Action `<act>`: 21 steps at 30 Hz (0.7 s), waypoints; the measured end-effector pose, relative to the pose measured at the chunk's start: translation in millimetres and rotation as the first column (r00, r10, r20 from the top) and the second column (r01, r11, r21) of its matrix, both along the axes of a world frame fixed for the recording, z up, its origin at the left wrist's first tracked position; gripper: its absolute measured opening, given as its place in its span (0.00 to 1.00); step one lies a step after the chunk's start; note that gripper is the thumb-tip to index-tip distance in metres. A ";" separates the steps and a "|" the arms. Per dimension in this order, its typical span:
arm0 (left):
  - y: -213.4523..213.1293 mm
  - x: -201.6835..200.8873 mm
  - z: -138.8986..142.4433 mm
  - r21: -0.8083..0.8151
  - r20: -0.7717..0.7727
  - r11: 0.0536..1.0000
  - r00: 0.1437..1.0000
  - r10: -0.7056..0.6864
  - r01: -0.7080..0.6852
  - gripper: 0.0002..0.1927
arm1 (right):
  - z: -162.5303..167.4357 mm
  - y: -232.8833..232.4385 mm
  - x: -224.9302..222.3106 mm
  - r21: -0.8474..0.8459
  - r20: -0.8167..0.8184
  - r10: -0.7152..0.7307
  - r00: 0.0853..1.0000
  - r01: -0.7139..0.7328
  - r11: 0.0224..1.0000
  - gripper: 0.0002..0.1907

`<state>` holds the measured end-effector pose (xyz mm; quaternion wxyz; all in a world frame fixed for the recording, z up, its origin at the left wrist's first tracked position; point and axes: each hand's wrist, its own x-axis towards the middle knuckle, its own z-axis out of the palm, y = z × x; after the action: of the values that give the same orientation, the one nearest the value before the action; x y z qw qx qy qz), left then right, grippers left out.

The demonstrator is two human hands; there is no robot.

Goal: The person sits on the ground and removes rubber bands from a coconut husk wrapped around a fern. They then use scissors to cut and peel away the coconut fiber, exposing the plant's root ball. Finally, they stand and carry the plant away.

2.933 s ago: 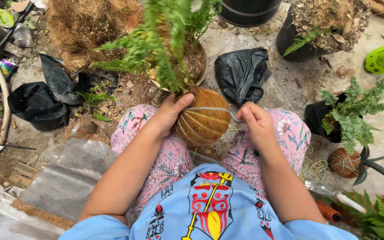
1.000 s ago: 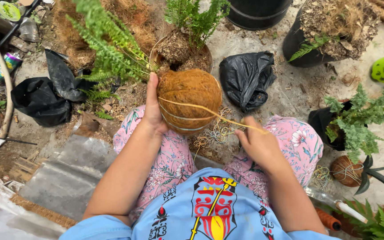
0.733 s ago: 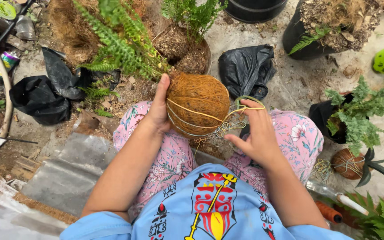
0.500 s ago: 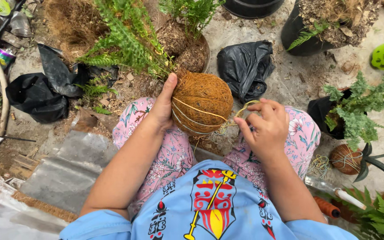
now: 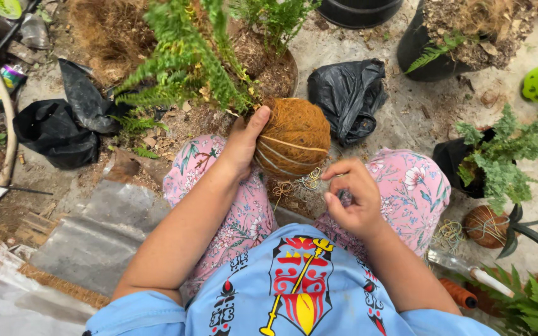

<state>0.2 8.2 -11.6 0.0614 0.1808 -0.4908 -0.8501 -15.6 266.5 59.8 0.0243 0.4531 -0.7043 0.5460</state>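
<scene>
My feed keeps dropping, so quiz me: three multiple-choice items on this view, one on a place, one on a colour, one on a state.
1. Where is the coir ball?
A. on the person's lap, by the knees
B. inside the black pot
C. on the metal sheet

2. What colour is the crumpled bag beyond the ball?
A. white
B. black
C. green

3. How is the ball held?
A. by both hands
B. by the left hand alone
C. by no hand

Key: 1 A, it sits between the pink trouser legs; 2 B, it is glossy black; 3 B, the right hand is apart, fingers pinched near the twine.
</scene>
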 end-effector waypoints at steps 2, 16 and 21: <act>0.0 -0.7 -0.1 0.021 0.013 1.000 1.000 0.003 -0.003 0.40 | -2.3 -4.3 1.4 0.049 -0.037 -0.139 0.990 0.141 0.989 0.09; 2.6 -9.8 2.9 0.162 0.034 0.985 0.998 0.060 -0.065 0.40 | 17.8 -8.9 -1.5 0.058 -0.256 0.286 0.923 -0.280 0.958 0.06; -7.1 -11.6 16.6 0.381 0.035 0.922 0.998 0.053 -0.062 0.46 | -2.6 -15.9 9.2 0.736 0.246 0.333 0.910 -0.398 0.547 0.07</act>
<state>-11.4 1.1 5.1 0.0440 0.2140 -0.3110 -0.9250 -6.4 250.6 57.3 -0.3132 0.5340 -0.7592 0.2007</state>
